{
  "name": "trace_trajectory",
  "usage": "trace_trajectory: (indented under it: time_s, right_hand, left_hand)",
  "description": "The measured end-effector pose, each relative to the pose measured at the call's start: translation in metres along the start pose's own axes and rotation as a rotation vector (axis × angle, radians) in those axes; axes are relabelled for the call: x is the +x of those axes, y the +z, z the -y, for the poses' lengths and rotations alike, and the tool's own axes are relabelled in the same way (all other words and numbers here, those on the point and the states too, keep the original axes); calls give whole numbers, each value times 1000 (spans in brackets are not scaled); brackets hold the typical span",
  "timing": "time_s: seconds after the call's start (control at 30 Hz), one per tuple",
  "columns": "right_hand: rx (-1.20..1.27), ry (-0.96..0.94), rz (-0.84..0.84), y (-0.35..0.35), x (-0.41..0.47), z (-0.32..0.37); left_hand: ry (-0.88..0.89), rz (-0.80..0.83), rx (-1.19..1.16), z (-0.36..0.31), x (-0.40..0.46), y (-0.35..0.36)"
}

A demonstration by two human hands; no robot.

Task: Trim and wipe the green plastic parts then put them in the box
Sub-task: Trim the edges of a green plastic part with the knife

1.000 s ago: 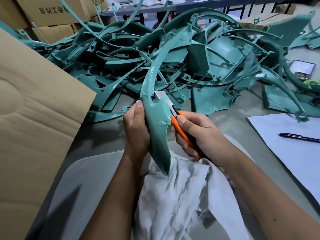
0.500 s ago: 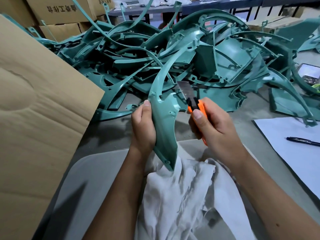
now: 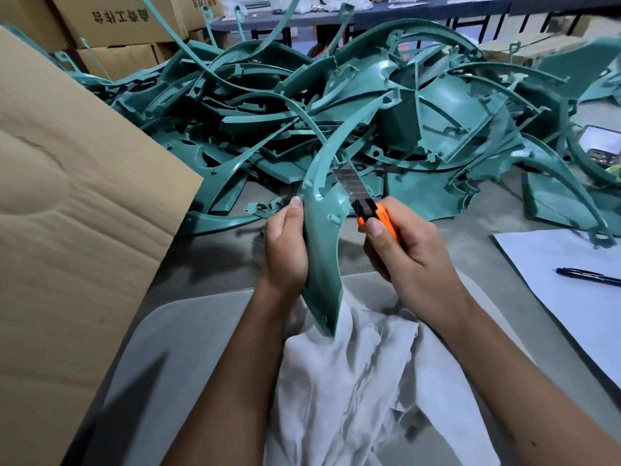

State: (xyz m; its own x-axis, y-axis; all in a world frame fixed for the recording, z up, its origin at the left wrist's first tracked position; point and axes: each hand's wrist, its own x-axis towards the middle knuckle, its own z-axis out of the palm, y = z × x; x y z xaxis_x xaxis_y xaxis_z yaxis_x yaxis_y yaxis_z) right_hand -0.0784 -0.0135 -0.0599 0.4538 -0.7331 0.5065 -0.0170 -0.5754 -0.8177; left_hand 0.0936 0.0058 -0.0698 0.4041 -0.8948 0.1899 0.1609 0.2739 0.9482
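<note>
A cardboard flap (image 3: 77, 203) fills the left side, its slanted edge running down close beside the left forearm, so there is little room on that side. Ahead, a tangled pile (image 3: 336, 105) of green parts covers the far half of the table (image 3: 477, 227) and reaches almost to the hands. To the right a white sheet (image 3: 571, 280) lies near the table edge with a pen (image 3: 588, 276) on it, and a strip of bare grey surface separates the sheet from the right forearm. A phone (image 3: 601, 139) sits farther back on the right, partly under the pile. In the middle the left hand (image 3: 285, 250) grips one curved green part (image 3: 322, 237), thumb along its left rim and fingers wrapped behind it; the part stands nearly upright, its pointed lower tip touching a white cloth (image 3: 353, 381) on the lap, its thin upper arm arching toward the pile. The right hand (image 3: 413, 260) is curled tight around an orange knife (image 3: 376, 218), thumb pressed on top of the handle. The extended blade (image 3: 351, 185) lies against the right edge of the part, just above its wide section. More cardboard boxes (image 3: 111, 21) stand behind the pile at the upper left.
</note>
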Motion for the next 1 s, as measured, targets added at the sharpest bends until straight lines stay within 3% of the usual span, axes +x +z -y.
trace_trajectory:
  time_s: [0.4,0.57,0.8,1.0]
  right_hand:
    - [-88,-9,-42,-6,-1,3]
    - [-25,-36,-10,-11,-4,4]
    - [-294,-108,-141,-1,-1,4]
    - [-357,-153,-160,-5,-1,-2]
  left_hand:
    - [-31,-67,86,1,1,-2]
    - [-47,-268,259,-4,3,-5]
    - [-70,-322,287,-8,3,-1]
    - [-114,-351,341,-9,2,-2]
